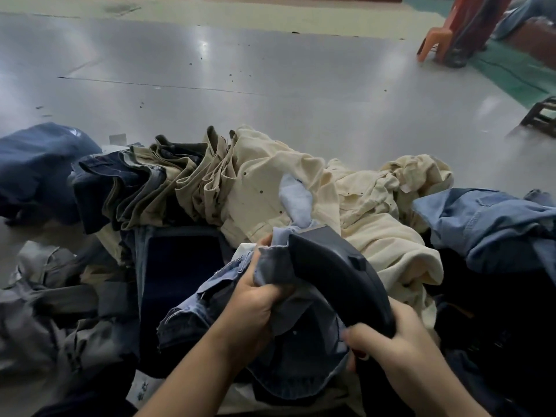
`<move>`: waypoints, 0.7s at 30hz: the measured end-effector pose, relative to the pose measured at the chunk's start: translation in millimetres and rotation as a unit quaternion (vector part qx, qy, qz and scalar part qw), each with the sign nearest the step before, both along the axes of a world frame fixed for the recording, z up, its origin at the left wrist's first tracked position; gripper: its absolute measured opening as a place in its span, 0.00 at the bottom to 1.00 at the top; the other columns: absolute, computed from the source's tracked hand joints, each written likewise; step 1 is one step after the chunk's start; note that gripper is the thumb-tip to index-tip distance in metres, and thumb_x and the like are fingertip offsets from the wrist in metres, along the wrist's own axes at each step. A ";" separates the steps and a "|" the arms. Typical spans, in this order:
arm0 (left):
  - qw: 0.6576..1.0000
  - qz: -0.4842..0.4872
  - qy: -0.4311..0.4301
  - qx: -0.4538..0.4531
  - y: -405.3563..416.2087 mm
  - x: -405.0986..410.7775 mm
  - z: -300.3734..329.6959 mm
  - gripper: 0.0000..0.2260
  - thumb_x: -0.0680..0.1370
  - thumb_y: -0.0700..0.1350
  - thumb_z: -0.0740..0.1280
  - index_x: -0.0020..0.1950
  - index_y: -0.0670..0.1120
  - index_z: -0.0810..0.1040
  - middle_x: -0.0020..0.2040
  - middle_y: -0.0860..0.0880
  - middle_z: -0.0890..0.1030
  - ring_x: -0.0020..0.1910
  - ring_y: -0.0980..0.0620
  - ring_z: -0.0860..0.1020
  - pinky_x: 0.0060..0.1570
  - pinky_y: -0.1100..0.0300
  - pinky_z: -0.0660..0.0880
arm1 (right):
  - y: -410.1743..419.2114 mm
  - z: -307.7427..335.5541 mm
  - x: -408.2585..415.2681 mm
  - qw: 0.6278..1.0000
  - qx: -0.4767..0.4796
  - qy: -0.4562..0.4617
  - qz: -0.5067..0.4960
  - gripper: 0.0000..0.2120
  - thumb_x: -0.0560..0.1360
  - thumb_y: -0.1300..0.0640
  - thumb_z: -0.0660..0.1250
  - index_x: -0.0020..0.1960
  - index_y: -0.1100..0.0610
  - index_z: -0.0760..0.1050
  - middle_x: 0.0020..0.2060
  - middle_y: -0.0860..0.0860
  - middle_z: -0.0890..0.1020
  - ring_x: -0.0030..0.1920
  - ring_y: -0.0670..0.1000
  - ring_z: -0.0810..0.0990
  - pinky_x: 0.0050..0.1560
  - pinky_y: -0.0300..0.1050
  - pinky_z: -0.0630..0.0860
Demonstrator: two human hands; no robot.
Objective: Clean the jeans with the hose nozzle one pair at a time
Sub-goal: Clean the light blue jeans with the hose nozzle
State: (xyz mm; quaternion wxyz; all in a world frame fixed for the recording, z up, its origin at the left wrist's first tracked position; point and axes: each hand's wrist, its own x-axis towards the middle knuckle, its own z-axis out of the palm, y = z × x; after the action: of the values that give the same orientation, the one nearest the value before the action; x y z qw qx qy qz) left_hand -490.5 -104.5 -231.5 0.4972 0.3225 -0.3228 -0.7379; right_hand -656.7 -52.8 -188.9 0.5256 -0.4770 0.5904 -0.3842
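The left grip is closed around a bunched fold of the blue jeans, which lie directly under both hands. The right grip is closed around the handle of the dark hose nozzle. The nozzle curves up from this grip, and its flat grey end sits just beyond the left grip. The hose itself cannot be seen, and the nozzle's opening is turned away, so it is hard to make out. Both forearms are cut off by the lower edge.

Beyond the grips lies a cream garment, and further left of it a row of folded khaki and dark trousers. Right of the right grip is a light blue denim heap. Left of the left grip lie grey clothes. Far beyond, on the shiny floor, stands an orange stool, partly cut off.
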 end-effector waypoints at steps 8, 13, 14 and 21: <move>0.999 -0.004 0.002 0.050 1.3 0.5 -6.6 0.29 0.68 0.31 0.65 0.68 0.48 0.72 0.55 0.39 0.82 0.51 0.42 0.83 0.43 0.55 0.80 | -21.5 4.8 -41.1 0.987 0.013 -0.081 -0.135 0.14 0.68 0.67 0.68 0.26 0.62 0.69 0.22 0.63 0.71 0.19 0.54 0.73 0.19 0.41 0.69; 0.998 -0.019 0.034 0.042 -6.9 -1.8 -8.4 0.29 0.68 0.29 0.64 0.66 0.48 0.74 0.54 0.38 0.82 0.49 0.42 0.83 0.42 0.55 0.80 | -5.2 2.4 -15.9 0.998 0.050 -0.038 0.003 0.06 0.57 0.60 0.69 0.23 0.58 0.75 0.21 0.63 0.75 0.20 0.54 0.74 0.21 0.40 0.70; 0.999 -0.029 0.024 0.031 -7.0 -3.7 -10.9 0.30 0.68 0.29 0.64 0.67 0.49 0.73 0.54 0.39 0.82 0.50 0.43 0.83 0.43 0.55 0.80 | -6.6 0.4 -12.6 0.998 0.048 -0.039 0.006 0.07 0.59 0.61 0.69 0.23 0.58 0.74 0.21 0.62 0.74 0.20 0.54 0.74 0.22 0.40 0.70; 0.990 -0.031 -0.136 -0.038 -33.0 2.4 -30.0 0.21 0.74 0.31 0.61 0.59 0.50 0.81 0.56 0.45 0.83 0.57 0.46 0.81 0.50 0.56 0.78 | -38.1 -14.2 -42.2 0.982 0.000 -0.087 -0.168 0.16 0.70 0.65 0.68 0.25 0.57 0.71 0.24 0.59 0.71 0.22 0.54 0.74 0.26 0.45 0.71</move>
State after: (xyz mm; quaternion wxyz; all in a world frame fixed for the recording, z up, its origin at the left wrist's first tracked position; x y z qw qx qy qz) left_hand -488.0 -137.5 -261.6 0.4371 0.3905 -0.4250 -0.6898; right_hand -699.0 -90.9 -203.1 0.5025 -0.3357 0.6145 -0.5071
